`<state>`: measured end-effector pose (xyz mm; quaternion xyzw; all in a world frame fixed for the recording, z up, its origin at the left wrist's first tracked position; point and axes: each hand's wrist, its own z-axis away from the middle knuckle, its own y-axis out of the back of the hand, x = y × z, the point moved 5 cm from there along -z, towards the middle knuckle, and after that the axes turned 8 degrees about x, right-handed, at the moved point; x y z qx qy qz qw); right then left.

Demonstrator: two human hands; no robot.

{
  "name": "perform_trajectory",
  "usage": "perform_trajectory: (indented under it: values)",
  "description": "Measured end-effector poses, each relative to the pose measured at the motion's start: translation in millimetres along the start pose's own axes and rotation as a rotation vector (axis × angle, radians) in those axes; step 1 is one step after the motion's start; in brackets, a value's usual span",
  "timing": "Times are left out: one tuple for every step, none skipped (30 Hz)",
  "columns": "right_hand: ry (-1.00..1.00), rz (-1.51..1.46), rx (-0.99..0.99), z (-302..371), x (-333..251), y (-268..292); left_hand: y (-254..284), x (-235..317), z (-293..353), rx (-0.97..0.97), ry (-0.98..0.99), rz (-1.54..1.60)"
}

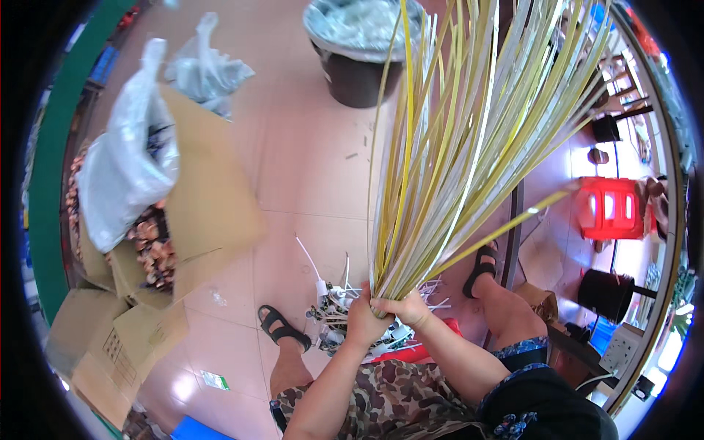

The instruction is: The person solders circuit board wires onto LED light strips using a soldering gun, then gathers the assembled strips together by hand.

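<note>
A large bundle of long, thin yellow and whitish strips (455,161) fans upward and to the right from my hands. My left hand (364,320) is wrapped round its narrow lower end. Right beside it, my right hand (409,306) also grips the bundle, its thumb lying across the strips. One strip sticks out to the right, apart from the rest. Below and behind my hands, between my feet, lies a heap of small white parts with wires (334,312). It rests at least partly over something red (403,354), mostly hidden by my arms.
On the left stands an open cardboard box (209,176) holding copper-coloured pieces (155,249) and a white plastic bag (128,172). Another knotted bag (209,70) sits behind it. A dark bin (359,81) with a clear liner stands ahead. To the right are a red stool (609,207) and a metal frame.
</note>
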<state>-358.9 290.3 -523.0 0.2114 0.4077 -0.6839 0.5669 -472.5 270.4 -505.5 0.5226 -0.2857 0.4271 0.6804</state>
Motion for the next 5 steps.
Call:
perform_trajectory:
  values:
    - [0.004, 0.037, -0.042, 11.3, -7.9, -12.0, 13.2, 7.0, 10.2, 0.029, 0.046, 0.055]
    - [0.029, 0.054, -0.058, 23.1, -17.0, -22.9, 25.1, 15.0, 20.6, 0.051, 0.056, 0.048]
    - [0.054, 0.073, -0.077, 35.5, -27.3, -33.4, 37.0, 25.0, 31.9, 0.086, 0.049, 0.043]
    - [0.125, 0.102, -0.1, 45.5, -39.0, -43.0, 47.8, 33.2, 40.0, 0.131, 0.024, 0.047]
    - [0.197, 0.14, -0.124, 57.9, -52.8, -52.8, 59.6, 50.3, 47.9, 0.167, -0.14, 0.015]
